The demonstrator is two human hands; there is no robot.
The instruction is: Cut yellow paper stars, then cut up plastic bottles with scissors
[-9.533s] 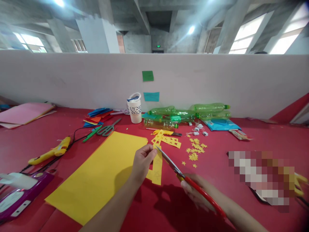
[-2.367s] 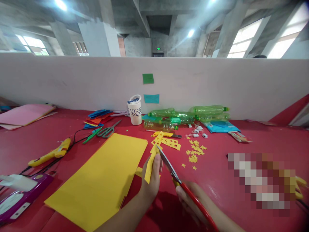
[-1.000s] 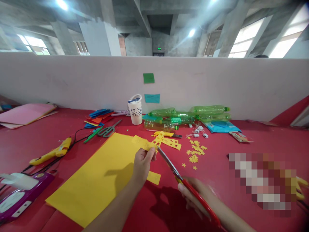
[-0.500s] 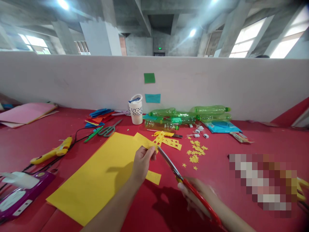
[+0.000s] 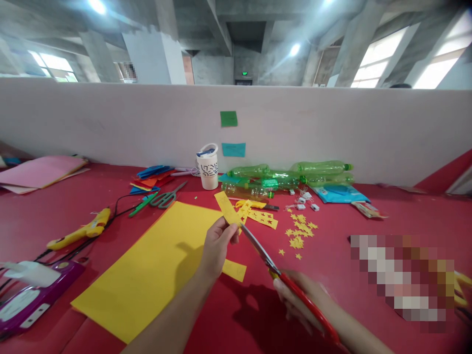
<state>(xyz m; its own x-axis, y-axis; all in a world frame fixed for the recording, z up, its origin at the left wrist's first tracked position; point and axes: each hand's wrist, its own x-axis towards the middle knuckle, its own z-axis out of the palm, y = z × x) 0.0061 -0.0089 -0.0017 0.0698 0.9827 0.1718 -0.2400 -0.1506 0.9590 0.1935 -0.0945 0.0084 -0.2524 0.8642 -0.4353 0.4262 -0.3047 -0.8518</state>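
My left hand (image 5: 217,243) pinches a yellow paper strip (image 5: 226,207), which sticks up and leftward from the fingertips. My right hand (image 5: 295,297) is wrapped round red-handled scissors (image 5: 260,248); their tips touch or nearly touch the strip beside my left fingers. Below my left wrist lies another yellow strip (image 5: 235,270). Large yellow sheets (image 5: 143,265) lie under and left of my left arm. Beyond the scissors are strips with star-shaped holes (image 5: 263,219) and a heap of small yellow stars (image 5: 300,231).
Green plastic bottles (image 5: 280,181) and a white cup (image 5: 208,169) stand or lie near the partition. On the left are grey scissors (image 5: 167,196), a yellow glue gun (image 5: 83,231) and a purple power strip (image 5: 40,295). A blue packet (image 5: 339,193) lies at the back right.
The yellow strip in my left hand has turned more upright and now points up and left. Both hands and the scissors have stayed nearly in place.
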